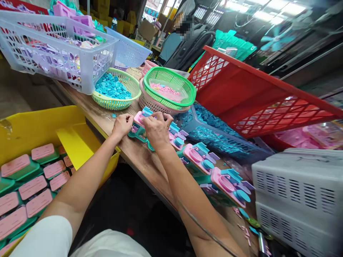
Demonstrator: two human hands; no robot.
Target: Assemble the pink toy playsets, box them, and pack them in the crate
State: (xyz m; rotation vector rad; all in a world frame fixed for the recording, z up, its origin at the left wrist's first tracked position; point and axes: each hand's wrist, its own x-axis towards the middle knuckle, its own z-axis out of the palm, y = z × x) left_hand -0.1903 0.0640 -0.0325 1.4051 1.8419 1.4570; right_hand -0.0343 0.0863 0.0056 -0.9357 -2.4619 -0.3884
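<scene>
Both hands are over at the far end of a row of little pink, blue and green plastic toys on a wooden bench (pixel 134 154), and the near toy (pixel 138 117) between them is the one getting the attention. Left hand (pixel 123 125) has its fingers curled in tight, fingertips up against the toy's left end; can't really tell if they're pinching it or just resting there. Right hand (pixel 157 129) is bent over the top of it, fingers partly curled, but the tips are mostly hidden so no clue how closed they are or whether there's a small part in them. More toys like it run down the bench past the right forearm, like this one (pixel 199 157) and the end one (pixel 230 185), which has some loose pink bits (pixel 245 233) lying near it. Just behind the hands there's a pale green basket (pixel 115 104) of blue pieces (pixel 112 86), then a bright green basket (pixel 192 94) with pink pieces (pixel 164 90), sitting on a pinkish basket (pixel 146 101). A red crate (pixel 261 92) leans at a tilt above a blue crate (pixel 218 138), and a yellow box (pixel 34 123) off to the left holds pink-and-green pieces (pixel 33 187) in rows.
</scene>
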